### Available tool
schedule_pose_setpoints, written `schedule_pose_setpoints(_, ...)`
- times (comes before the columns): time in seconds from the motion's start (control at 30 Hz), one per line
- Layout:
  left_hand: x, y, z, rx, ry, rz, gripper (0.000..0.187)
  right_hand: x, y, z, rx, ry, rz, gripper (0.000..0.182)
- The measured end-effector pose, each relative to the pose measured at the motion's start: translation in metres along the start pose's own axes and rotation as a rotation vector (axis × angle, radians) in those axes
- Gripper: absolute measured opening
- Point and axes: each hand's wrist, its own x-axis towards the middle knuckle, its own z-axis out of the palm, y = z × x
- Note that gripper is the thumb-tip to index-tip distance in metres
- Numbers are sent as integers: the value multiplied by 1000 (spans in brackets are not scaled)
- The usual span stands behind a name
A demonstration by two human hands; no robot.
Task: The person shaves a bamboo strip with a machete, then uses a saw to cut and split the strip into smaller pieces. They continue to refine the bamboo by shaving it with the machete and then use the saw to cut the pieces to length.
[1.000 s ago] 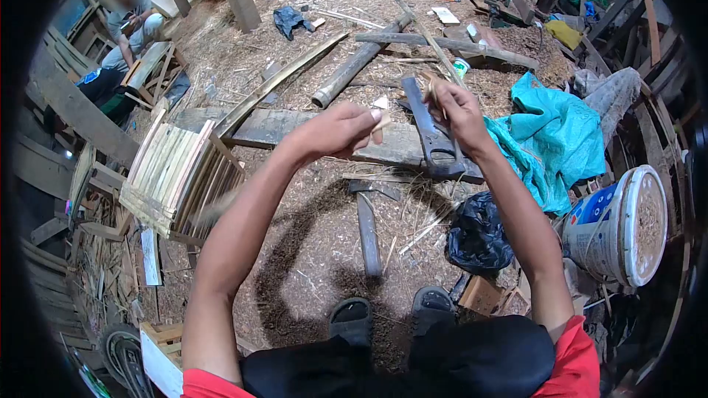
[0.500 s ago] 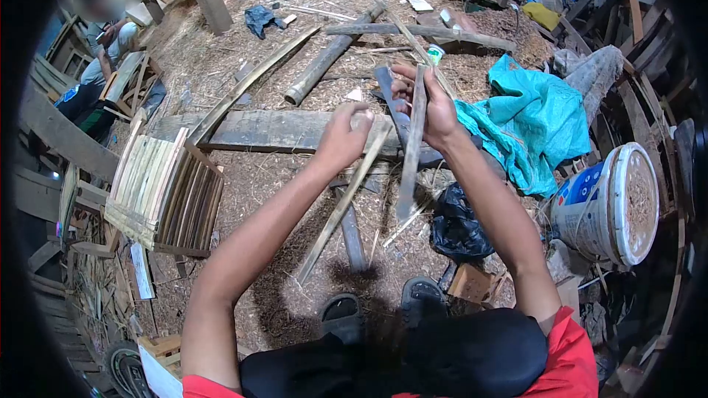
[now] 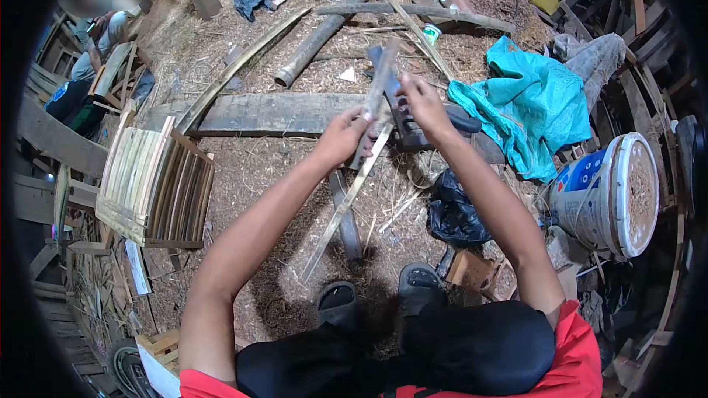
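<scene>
My left hand [image 3: 344, 135] is closed round a narrow wooden strip [image 3: 381, 79], which leans up and slightly right and is a little blurred. To its right my right hand [image 3: 424, 107] has loosely bent fingers, with no strip visible in them. Behind the strip, partly hidden by it and by my right fingers, a dark bluish flat tool [image 3: 398, 107] rests across a thick plank [image 3: 273, 114]; its exact kind I cannot make out. Below my hands a pale wooden strip [image 3: 339, 214] slants over a darker piece of wood [image 3: 346, 225].
A bundle of slats [image 3: 151, 184] stands at left. On the right lie a turquoise sheet [image 3: 535, 103], a black plastic bag [image 3: 453, 214] and a white bucket [image 3: 601, 195]. A round pole [image 3: 317, 44] lies ahead among shavings. A person [image 3: 96, 51] sits at far left.
The wooden strip has passed from my right hand to my left and moved leftward and up. My right hand has let go of it and lowered slightly. The view has tilted down a little.
</scene>
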Motion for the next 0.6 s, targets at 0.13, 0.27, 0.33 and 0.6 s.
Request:
schedule_pose_setpoints(0.13, 2, -59, -15, 117, 175, 8, 27, -19, 72, -12, -230, -194, 10, 31)
schedule_pose_setpoints(0.27, -8, -114, -23, 481, 303, 153, 30, -65, 97, 2, -453, -245, 46, 29)
schedule_pose_setpoints(0.33, -20, -130, -18, 539, 335, 114, 35, -78, 113, 12, -547, -309, 76, 26)
schedule_pose_setpoints(0.6, -21, -114, 29, 528, 196, 256, 38, -120, 104, -6, -307, 123, -107, 16)
